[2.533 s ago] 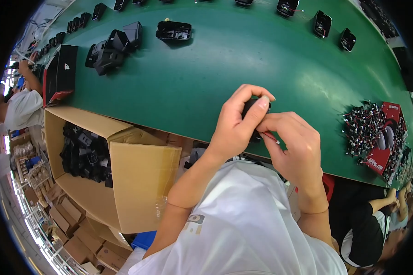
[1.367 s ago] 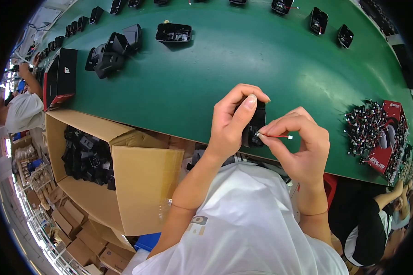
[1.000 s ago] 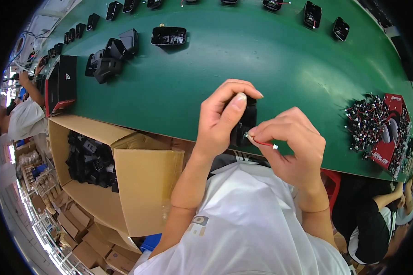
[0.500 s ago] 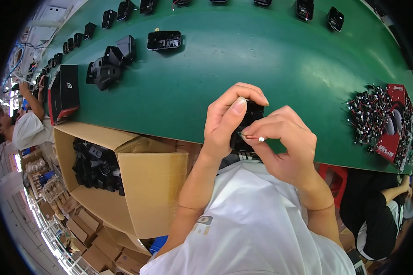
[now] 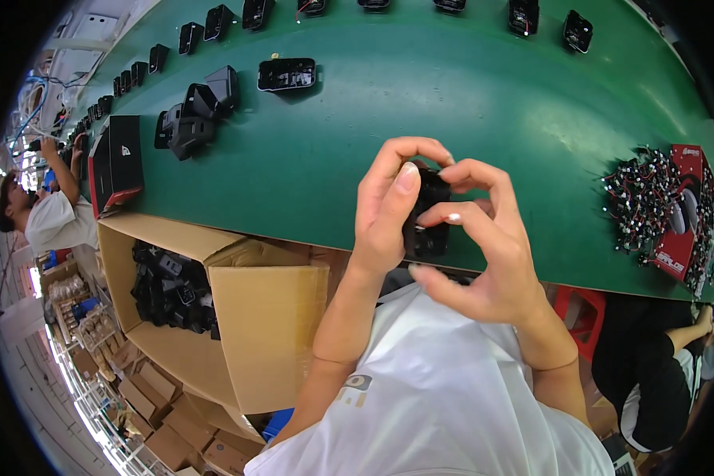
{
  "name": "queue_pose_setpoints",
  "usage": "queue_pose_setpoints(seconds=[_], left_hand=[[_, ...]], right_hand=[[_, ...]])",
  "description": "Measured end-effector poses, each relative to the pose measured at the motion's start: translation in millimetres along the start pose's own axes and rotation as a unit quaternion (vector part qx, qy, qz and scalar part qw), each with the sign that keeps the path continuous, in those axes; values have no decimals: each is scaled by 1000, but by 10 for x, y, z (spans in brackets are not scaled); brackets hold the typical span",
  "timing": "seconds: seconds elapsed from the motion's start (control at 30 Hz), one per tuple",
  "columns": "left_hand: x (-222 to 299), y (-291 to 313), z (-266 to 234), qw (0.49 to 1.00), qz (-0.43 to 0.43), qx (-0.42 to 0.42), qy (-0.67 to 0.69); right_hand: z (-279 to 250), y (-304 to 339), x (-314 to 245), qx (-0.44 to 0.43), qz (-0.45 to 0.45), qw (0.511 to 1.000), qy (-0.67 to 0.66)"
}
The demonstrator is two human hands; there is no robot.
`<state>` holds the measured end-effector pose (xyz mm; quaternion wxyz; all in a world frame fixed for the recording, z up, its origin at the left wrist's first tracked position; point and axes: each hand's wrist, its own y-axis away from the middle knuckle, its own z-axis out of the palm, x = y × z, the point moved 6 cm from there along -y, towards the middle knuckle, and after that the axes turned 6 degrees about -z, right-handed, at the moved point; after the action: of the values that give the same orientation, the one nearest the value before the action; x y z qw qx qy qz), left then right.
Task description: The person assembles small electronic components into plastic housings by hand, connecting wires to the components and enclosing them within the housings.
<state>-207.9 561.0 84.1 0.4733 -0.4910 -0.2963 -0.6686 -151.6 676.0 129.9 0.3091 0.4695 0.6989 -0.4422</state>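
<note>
My left hand (image 5: 386,202) is wrapped round a black plastic housing (image 5: 431,240) with an open hollow side, held above the table's near edge. My right hand (image 5: 488,246) is spread, its thumb well apart from the fingers. Its index finger reaches into the housing's hollow, and another fingertip lies near the housing's far end. A small white connector (image 5: 454,217) shows against the index finger; most of its wire is hidden. Several similar black housings stand on the green table (image 5: 357,135), one (image 5: 286,74) lying nearest to my hands.
A heap of thin wires with white connectors (image 5: 642,198) lies by a red box (image 5: 678,214) at the right. To the left are a pile of black shells (image 5: 194,119), a black box (image 5: 119,159) and an open carton (image 5: 270,333) of black parts. Other people sit at both sides.
My right thumb and index finger have come apart from their pinch on the small red wire. The right fingers have spread, and the index finger has moved into the housing.
</note>
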Motion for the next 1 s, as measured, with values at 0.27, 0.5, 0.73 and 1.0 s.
queue_pose_setpoints(seconds=[0.27, 0.5, 0.73, 1.0], left_hand=[[61, 1, 68, 991, -72, -49, -106], [39, -18, 14, 988, -52, 13, -143], [75, -66, 55, 969, 61, 40, -236], [312, -316, -131, 930, 106, 77, -344]], right_hand=[[-17, 90, 248, -14, 46, 987, -156], [126, 239, 458, 28, 197, 873, -446], [191, 327, 568, 37, 308, 785, -536], [-325, 215, 578, 96, 224, 859, -450]])
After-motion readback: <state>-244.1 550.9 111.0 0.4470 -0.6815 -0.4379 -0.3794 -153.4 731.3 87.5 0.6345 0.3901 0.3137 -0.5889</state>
